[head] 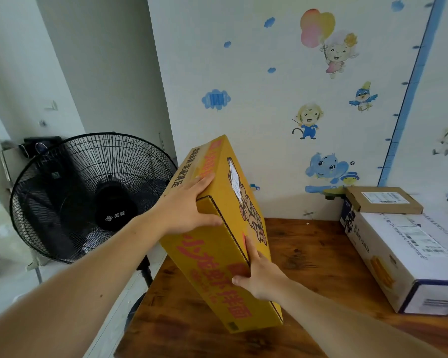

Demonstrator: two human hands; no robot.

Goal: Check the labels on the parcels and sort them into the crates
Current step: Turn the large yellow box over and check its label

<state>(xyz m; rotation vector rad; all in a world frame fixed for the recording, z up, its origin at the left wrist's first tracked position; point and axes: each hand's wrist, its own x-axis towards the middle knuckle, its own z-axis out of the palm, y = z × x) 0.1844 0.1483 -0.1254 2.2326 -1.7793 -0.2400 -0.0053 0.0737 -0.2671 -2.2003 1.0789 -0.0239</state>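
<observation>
Two bare forearms reach out from below, and both hands are clamped on one big yellow box (210,267). The left hand (189,205) is up near the top, fingers laid flat along the upper side and thumb hooked over the near edge. The right hand (259,275) is lower down, fingers running up the right-hand edge with the thumb on the printed front. The hands are well apart, one high and one low.

The box is held tilted, its top leaning away toward the wall (269,73) with its cartoon stickers. It sits over the left end of the wooden table (308,254). Whether its bottom corner rests on the wood or hangs just clear, I cannot tell from where I stand.

My guess is that this is the checking step. A white label (235,180) sits on the face that is turned to the right, and from this angle it is slanted too steeply to read. To do this well, the person would swing that face round toward themselves and let the low hand take the weight while the high hand steers. Each thumb should stay over its edge so the cardboard does not slip.

Off to the right a white box (398,249) lies on the table with a small brown box (383,200) on top, both with labels facing up. A black fan (88,192) stands on the floor to the left. No crates are in sight, so where this one goes can't be judged yet.
</observation>
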